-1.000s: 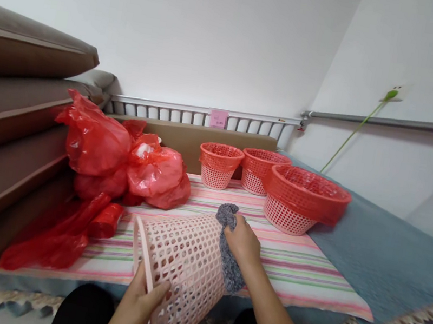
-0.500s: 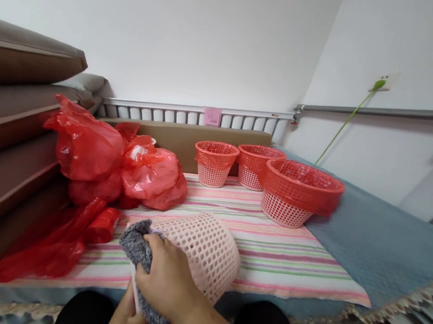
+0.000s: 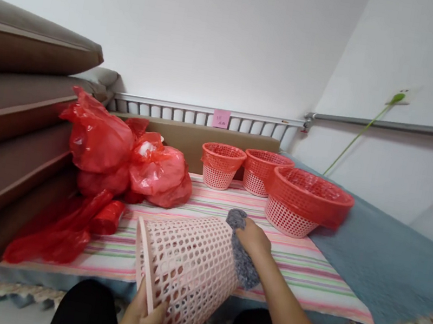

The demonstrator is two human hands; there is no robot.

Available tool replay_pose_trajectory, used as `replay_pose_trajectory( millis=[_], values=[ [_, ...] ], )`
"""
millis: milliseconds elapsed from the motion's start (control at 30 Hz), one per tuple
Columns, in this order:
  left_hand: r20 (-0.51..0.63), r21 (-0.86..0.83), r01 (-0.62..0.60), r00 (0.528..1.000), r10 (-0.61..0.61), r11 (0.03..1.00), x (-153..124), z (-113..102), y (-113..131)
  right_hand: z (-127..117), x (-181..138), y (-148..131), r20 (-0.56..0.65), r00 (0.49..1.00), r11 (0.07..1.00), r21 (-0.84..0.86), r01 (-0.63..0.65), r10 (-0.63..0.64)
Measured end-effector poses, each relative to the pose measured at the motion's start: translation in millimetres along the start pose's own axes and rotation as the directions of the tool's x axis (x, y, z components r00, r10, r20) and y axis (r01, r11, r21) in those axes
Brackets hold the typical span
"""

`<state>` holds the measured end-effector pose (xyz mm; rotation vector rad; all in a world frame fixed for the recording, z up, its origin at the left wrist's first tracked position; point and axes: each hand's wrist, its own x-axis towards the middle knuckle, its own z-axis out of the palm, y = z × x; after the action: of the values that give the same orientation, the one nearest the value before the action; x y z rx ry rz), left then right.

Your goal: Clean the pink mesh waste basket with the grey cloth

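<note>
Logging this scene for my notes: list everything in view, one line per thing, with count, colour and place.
pale pink basket: one, on its side, front centre
grey cloth: one, against the basket's base
red-lined baskets: three, upright at the back right
red plastic bags: a heap, left
striped cloth: one, pink and green, under it all
blue blanket: one, right
brown cushions: stacked, far left
left hand: gripping the basket's rim
right hand: holding the grey cloth

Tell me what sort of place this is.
Probably a bedroom: a bed with a striped sheet and metal rail, cushions stacked beside it, plain white walls.
</note>
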<state>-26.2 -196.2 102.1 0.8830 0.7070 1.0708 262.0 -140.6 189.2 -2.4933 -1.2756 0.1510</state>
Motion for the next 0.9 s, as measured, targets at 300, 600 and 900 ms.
replay_pose_trajectory(
  millis=[300, 600, 900],
  values=[
    [0.117, -0.023, -0.002, 0.993, 0.005, 1.000, -3, 4, 9, 10, -54, -41, -0.104, 0.975, 0.974, 0.091, 0.208, -0.199],
    [-0.009, -0.019, -0.081, 0.997, 0.081, 0.997, -7, 9, 12, 18, -155, -134, -0.083, 0.765, 0.689, 0.382, 0.616, -0.638],
    [-0.050, 0.053, -0.050, 0.997, 0.053, 0.997, -5, -6, -20, 3, -49, -59, -0.061, 0.970, 0.972, -0.020, 0.235, -0.236]
  ],
)
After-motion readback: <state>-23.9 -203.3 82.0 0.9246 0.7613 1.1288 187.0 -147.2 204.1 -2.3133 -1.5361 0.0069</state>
